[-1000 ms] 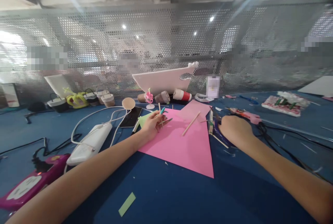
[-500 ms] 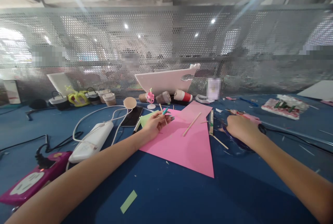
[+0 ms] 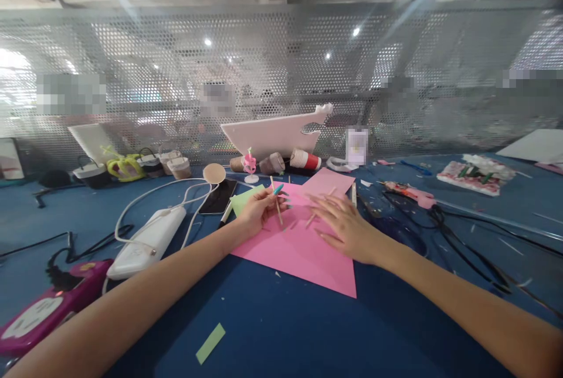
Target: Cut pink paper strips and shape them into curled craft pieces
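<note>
My left hand (image 3: 258, 211) is closed, pinching a thin wooden stick (image 3: 278, 209) that slants down over a bright pink sheet of paper (image 3: 303, 255). A turquoise tip (image 3: 278, 189) shows at its fingers; I cannot tell whether it is a nail. My right hand (image 3: 345, 224) hovers or rests over the sheet's right part with fingers spread, slightly blurred. Beneath those fingers lies a second wooden stick (image 3: 310, 221), partly covered. Dark-handled scissors (image 3: 402, 234) lie right of the sheet, behind my right wrist. Light green paper (image 3: 240, 202) sticks out beyond my left hand.
A pink glue gun (image 3: 413, 193) with a black cord lies at right. At left are a white power strip (image 3: 149, 243), a magenta box (image 3: 53, 307) and a phone (image 3: 219, 197). Paper cups (image 3: 305, 159) and a foam board (image 3: 272, 135) line the mesh partition.
My right hand has left the scissors at the right and come left over the pink sheet, fingers now spread. My left hand keeps its stick, which is now lower and longer in view.
</note>
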Demonstrator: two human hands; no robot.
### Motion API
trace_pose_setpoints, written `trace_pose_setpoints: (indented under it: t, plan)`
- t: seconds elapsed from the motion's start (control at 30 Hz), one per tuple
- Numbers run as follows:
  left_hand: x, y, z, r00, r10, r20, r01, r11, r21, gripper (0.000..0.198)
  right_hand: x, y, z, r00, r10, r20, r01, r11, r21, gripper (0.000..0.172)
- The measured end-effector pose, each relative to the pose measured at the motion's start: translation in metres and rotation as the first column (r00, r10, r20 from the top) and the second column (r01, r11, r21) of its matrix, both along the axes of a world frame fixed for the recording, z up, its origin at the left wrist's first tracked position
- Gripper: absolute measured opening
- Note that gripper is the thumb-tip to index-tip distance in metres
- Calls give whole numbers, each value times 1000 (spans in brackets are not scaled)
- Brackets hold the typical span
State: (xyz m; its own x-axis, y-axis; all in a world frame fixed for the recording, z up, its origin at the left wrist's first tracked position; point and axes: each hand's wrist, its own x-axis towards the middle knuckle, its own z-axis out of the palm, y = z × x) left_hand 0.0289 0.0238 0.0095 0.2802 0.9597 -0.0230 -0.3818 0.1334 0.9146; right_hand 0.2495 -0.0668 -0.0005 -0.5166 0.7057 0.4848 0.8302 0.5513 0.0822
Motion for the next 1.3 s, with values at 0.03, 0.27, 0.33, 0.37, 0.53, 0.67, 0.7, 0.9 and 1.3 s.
trace_pose_setpoints:
  t: [0.03,0.27,0.33,0.37,0.53,0.67,0.7,0.9,1.3]
  plan:
    - [0,0,-1,1000,-8,-6,8,1000,3,11,1,2,-3,999,41,-28,-42,997,-62,42]
    - [0,0,-1,999,-33,-3,33,999,32,10,7,0,6,968,-94,-232,69,991,-117,18]
    - [0,0,-1,999,-44,-4,44,998,39,11,7,-1,7,954,-161,-254,139,985,-104,17]
    - [0,0,-2,999,-49,-7,49,998,42,11,7,-1,7,943,-207,-260,185,977,-107,19]
    - [-2,0,-6,994,-95,-46,101,984,146,18,5,1,1,913,-345,-219,349,937,-21,30]
    - [-6,2,3,966,-98,-239,177,925,336,26,7,3,-1,930,-276,-243,324,928,184,24]
    - [-7,3,8,956,-76,-282,182,911,371,27,7,4,-2,931,-263,-252,317,926,205,23]
    - [-20,15,33,959,93,-268,45,883,467,34,10,12,-11,937,-226,-267,273,950,154,21]
    - [-21,22,14,939,-15,-344,137,932,334,27,12,15,-15,940,-235,-248,266,959,99,11]
